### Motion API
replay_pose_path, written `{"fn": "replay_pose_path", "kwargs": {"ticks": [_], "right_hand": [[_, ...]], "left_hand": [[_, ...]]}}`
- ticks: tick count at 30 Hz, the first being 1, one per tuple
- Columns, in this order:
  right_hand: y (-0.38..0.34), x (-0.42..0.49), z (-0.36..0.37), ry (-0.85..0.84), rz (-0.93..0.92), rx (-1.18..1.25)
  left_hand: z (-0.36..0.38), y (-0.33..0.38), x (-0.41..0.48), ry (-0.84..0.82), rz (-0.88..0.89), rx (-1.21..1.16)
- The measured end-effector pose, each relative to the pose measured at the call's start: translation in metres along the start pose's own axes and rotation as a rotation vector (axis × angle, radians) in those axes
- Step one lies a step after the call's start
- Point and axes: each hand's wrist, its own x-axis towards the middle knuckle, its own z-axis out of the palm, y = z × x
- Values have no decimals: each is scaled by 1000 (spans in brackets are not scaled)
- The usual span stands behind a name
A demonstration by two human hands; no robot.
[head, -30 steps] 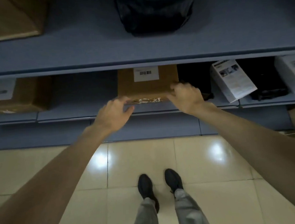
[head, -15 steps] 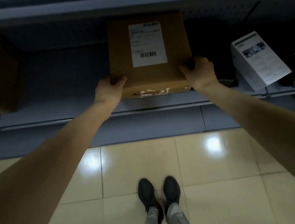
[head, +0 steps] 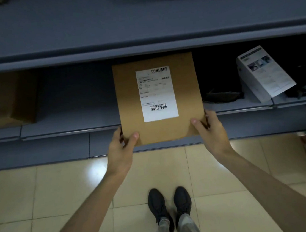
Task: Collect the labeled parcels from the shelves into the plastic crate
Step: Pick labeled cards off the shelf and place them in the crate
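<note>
A flat brown cardboard parcel (head: 128,99) with a white barcode label (head: 156,94) hangs in front of the lower shelf (head: 69,123), its label side facing me. My left hand (head: 122,149) grips its lower left corner, thumb on top. My right hand (head: 210,131) grips the lower right corner the same way. The parcel's near edge sticks out past the shelf front. No plastic crate is in view.
A brown box (head: 10,98) sits on the lower shelf at left. A white printed box (head: 264,72) leans at right among dark bags (head: 222,96). The upper shelf (head: 140,24) overhangs above. Tiled floor (head: 62,188) and my shoes (head: 170,205) are below.
The parcel has come off the lower shelf and tilted up toward me, so its full label shows. Both hands shifted from its sides to its lower corners.
</note>
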Motion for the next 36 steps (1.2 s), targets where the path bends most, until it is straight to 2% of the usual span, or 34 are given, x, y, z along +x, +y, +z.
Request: {"fn": "replay_pose_path", "kwargs": {"ticks": [5, 25, 32, 36], "right_hand": [[20, -14, -3, -65, 13, 39], [35, -10, -3, -87, -15, 31], [8, 13, 3, -58, 3, 36], [-24, 48, 21, -53, -46, -48]], "left_hand": [[1, -19, -13, -19, 23, -45], [5, -25, -13, -25, 55, -54], [-4, -4, 14, -23, 70, -78], [-15, 16, 46, 22, 80, -87]]}}
